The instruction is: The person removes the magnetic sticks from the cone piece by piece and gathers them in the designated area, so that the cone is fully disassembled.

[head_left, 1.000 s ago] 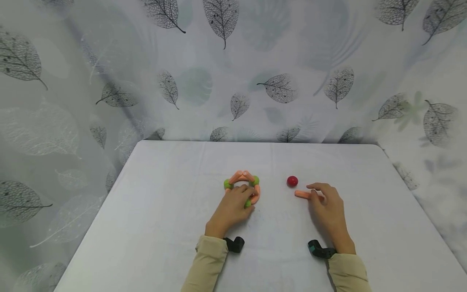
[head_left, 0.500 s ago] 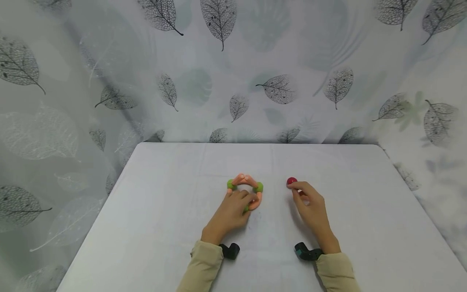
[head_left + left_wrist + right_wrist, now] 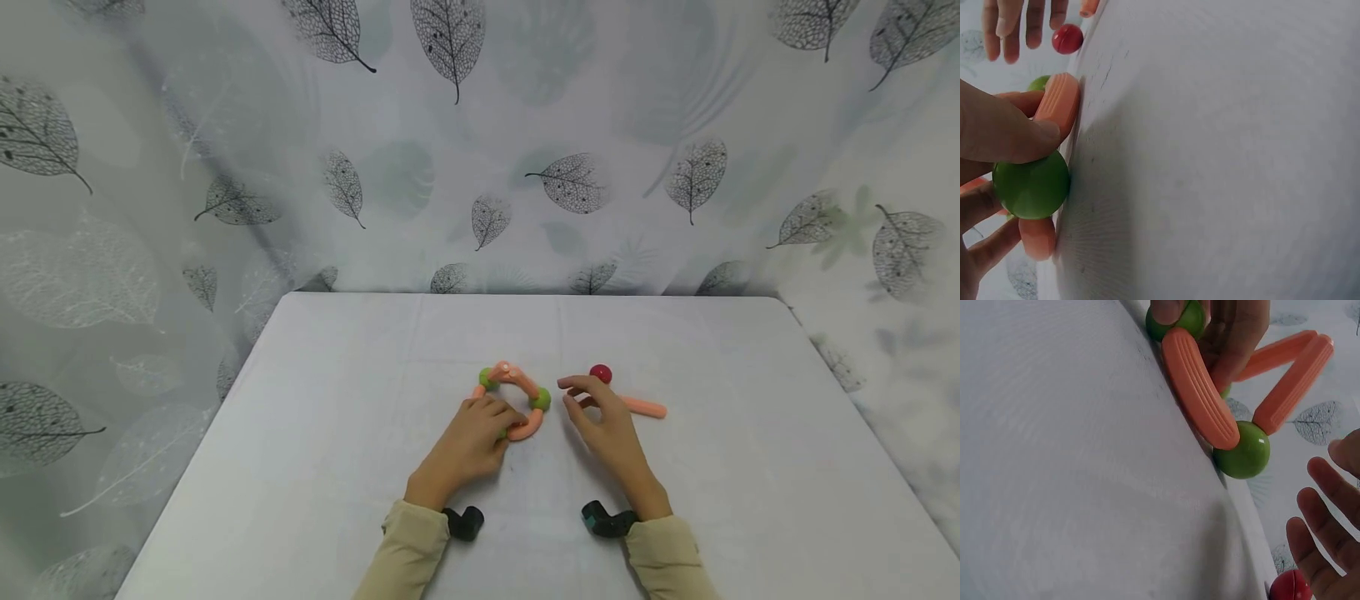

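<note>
A ring of orange bars [image 3: 527, 384] joined with green balls [image 3: 540, 398] lies on the white table. My left hand [image 3: 471, 437] grips its near side. In the left wrist view the thumb presses the ring by a ribbed orange bar [image 3: 1060, 103] and a green ball [image 3: 1032, 184]. Two straight bars [image 3: 1294, 384] meet in a peak at the ring's far side. My right hand [image 3: 609, 429] hovers just right of the ring, fingers spread and holding nothing. Beyond it sits a red ball [image 3: 601, 373]. A loose orange bar [image 3: 645, 407] lies at its right, partly hidden by the hand.
The white tabletop [image 3: 337, 400] spreads around both hands. A leaf-patterned curtain [image 3: 517, 125] hangs behind it and at both sides. Each wrist wears a black camera, such as the left one [image 3: 467, 523].
My right hand has moved left from the loose bar, past the red ball, toward the ring. The bar and ball stay put. The ring has turned clockwise and shifted slightly right in my left hand.
</note>
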The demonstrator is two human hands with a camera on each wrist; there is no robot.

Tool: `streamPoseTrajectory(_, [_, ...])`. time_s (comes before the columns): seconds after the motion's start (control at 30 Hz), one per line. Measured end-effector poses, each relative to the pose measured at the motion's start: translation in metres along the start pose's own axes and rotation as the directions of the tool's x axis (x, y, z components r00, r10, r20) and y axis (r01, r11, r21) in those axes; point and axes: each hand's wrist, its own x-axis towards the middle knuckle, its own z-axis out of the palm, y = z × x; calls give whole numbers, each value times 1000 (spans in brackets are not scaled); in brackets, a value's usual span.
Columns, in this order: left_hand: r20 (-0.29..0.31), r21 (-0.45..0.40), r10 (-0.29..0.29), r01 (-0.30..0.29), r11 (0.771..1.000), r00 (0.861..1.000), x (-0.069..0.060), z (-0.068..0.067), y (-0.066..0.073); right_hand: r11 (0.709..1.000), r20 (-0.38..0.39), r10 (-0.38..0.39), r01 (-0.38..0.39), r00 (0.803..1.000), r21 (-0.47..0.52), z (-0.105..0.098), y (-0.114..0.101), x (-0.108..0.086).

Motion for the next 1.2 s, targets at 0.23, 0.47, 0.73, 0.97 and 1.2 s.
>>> streamPoseTrajectory(0.23, [16,-63,11,-10,998,1000,-1,0,-3,998,65,-26,29,998,-48,11,-6,5])
streamPoseTrajectory(0.47, [-6,-82,37,-38,996,999,-2,-1,-7,991,69,-107,112,992,-76,21,-16,11])
streamPoseTrajectory(0.73, [-55,-85,48,-52,995,997,-3,-1,-11,980,112,-96,113,989,-161,26,-25,16])
streamPoseTrajectory(0.97, [-72,-80,65,-71,994,995,-4,-1,-13,991,67,-64,71,996,-111,24,-26,12])
streamPoseTrajectory(1.2, [-53,-84,51,-56,995,997,-3,0,-19,998,35,65,-65,997,1,20,-23,6])
